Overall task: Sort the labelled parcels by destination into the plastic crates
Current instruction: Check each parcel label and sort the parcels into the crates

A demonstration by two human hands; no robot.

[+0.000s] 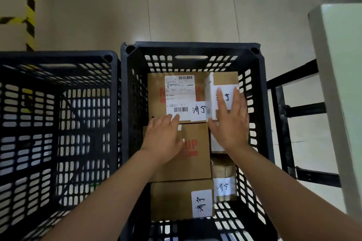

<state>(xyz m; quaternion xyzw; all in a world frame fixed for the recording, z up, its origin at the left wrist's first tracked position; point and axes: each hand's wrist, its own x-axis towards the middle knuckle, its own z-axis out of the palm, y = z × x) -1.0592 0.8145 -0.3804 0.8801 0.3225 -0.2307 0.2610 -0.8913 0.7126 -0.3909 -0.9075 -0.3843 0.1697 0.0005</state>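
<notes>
At the far left, black-and-yellow hazard tape (31,9) ran along the tiled floor (176,10). Below it stood a black plastic crate (56,58), its slotted walls dark. Just beside it to the right stood a second black crate (193,47) holding cardboard parcels. The left hand (164,137) lay flat with straight fingers on a brown box (193,159) printed with red letters ending "UP", its fingertips reaching the box behind. That far box (156,94) carried a printed shipping label (180,92) with barcodes, the small print too fine to read, and a white slip (198,110) handwritten "济宁". Nearest the camera, another brown box (170,201) bore a white slip (201,203) with the same "济宁". To its right a small taped parcel (223,168) showed "济宁" again. The right hand (230,121) lay open, fingers spread, on a white-wrapped parcel (211,92) with handwriting partly covered. At the far right stood a pale desk (340,84) on a black frame (282,127).
</notes>
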